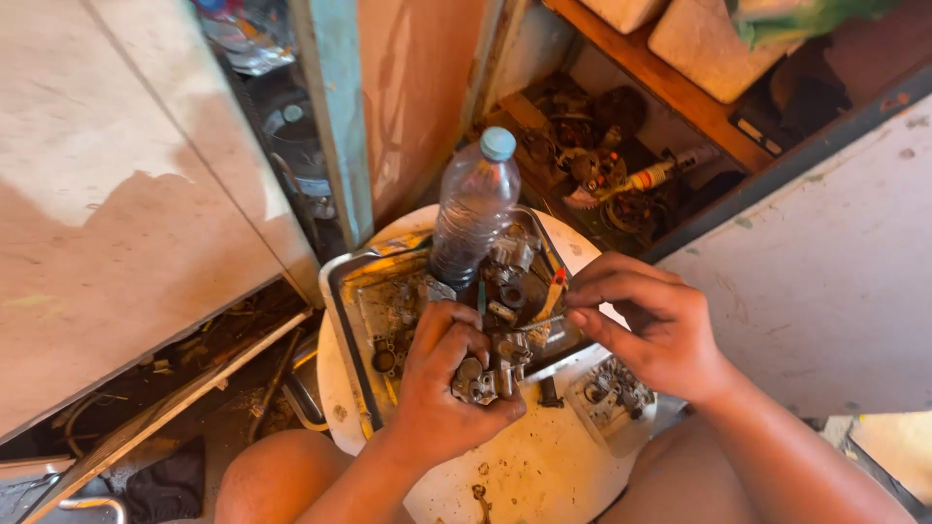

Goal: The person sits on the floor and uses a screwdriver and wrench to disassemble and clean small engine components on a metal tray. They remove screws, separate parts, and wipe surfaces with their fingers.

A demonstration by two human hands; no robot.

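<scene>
Head view looks down on a small round white table (544, 466) set between the person's bare knees. On its left half sits a dirty metal tray (342, 291) filled with small greasy parts, and a clear plastic water bottle (476, 209) with a pale blue cap stands upright at the tray's far side. The left hand (442, 388) is at the near edge of the tray, its fingers (456, 325) curled tight around a small grey metal engine part (485, 374), which it holds just above the table. The right hand (650, 330) comes in from the right, its fingers (592, 291) pressed together, pinching a thin metal tool (539, 323) whose tip reaches toward the held part. Just beside that tip an orange-handled tool (555, 288) lies in the tray. A second grey metal part (612, 393) rests on the table under the right hand. Far beyond the table, an open shelf (670, 87) holds rusty gears and a screwdriver (660, 173).
</scene>
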